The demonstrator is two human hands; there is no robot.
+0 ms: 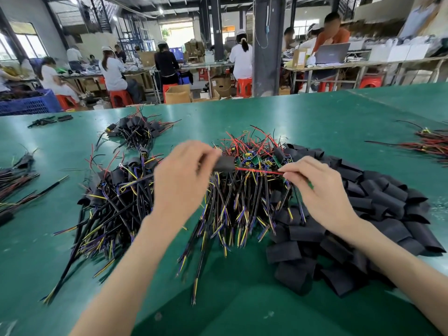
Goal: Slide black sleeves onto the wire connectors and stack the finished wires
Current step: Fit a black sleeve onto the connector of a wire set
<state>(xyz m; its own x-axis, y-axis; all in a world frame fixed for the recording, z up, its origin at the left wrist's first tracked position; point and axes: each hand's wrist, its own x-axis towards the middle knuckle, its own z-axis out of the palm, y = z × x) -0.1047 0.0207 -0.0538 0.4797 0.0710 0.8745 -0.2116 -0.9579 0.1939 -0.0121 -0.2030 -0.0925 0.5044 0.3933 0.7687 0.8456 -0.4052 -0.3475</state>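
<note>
My left hand (pixel 184 175) grips a black sleeve (pixel 225 163) above the middle of the green table (pixel 315 117). A red wire (pixel 257 170) runs out of the sleeve's right end, and my right hand (pixel 320 190) pinches it between thumb and fingers. Beneath both hands lies a heap of unsleeved wires with small green circuit boards (pixel 252 180). A pile of loose black sleeves (pixel 363 214) spreads to the right of it. A stack of sleeved wires (pixel 114 197) lies to the left.
Another sleeved bundle (pixel 138 132) sits farther back on the left, with more wire bundles at the left edge (pixel 14 180) and far right (pixel 431 141). A blue crate (pixel 29 103) stands beyond the table. Several people work at benches in the background.
</note>
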